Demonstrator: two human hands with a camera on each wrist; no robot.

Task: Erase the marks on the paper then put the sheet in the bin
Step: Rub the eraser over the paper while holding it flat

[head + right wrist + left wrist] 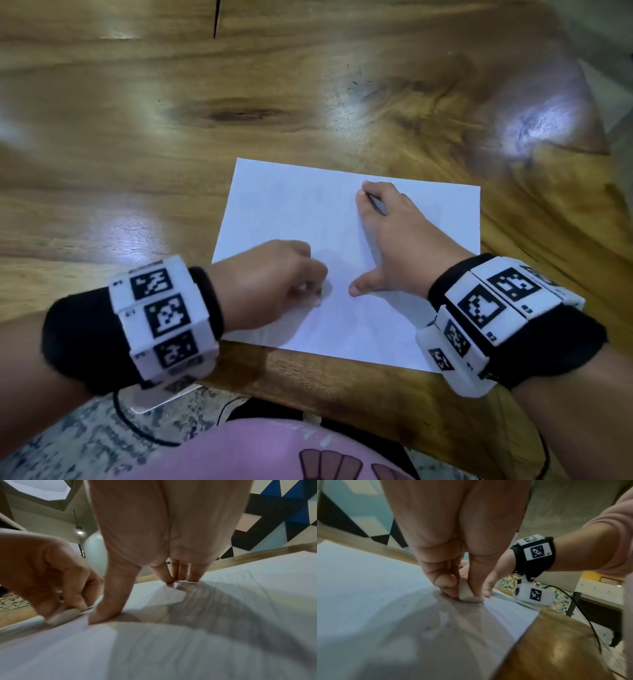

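Observation:
A white sheet of paper (291,205) lies flat on the wooden table, near its front edge. Only faint grey pencil traces show on it, as seen in the right wrist view (214,601). My left hand (315,291) pinches a small pale eraser (467,591) between thumb and fingers and presses it onto the sheet's near left part. The eraser (63,615) also shows in the right wrist view. My right hand (383,240) lies spread on the middle of the sheet, thumb and fingertips pressing it down, holding nothing that I can make out.
The wooden table (239,102) stretches far and left beyond the sheet. Its front edge (342,387) runs just below the paper. Speckled floor (68,445), a black cable (137,428) and my pink clothing (257,452) lie beneath it.

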